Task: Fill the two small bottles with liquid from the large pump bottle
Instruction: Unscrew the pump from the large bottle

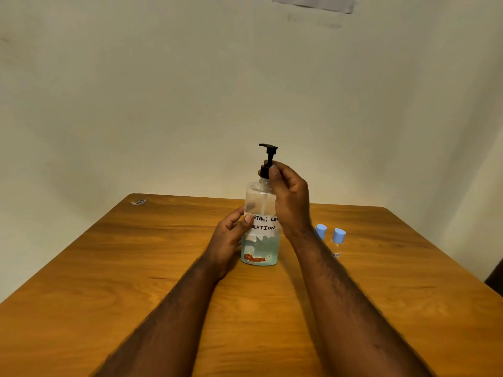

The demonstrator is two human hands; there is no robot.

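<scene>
My left hand (231,238) grips the large pump bottle (260,240) at its paper label, upright on the table (109,268) beside the capped small bottles (338,240), my right hand (290,197) pinches its black collar (264,171), and I judge the smooth, part-full plastic slippery, so the label is my hold.

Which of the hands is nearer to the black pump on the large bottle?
Right. The right hand pinches the pump at its collar, on top of the bottle; the left hand holds the bottle lower down, around its middle.
</scene>
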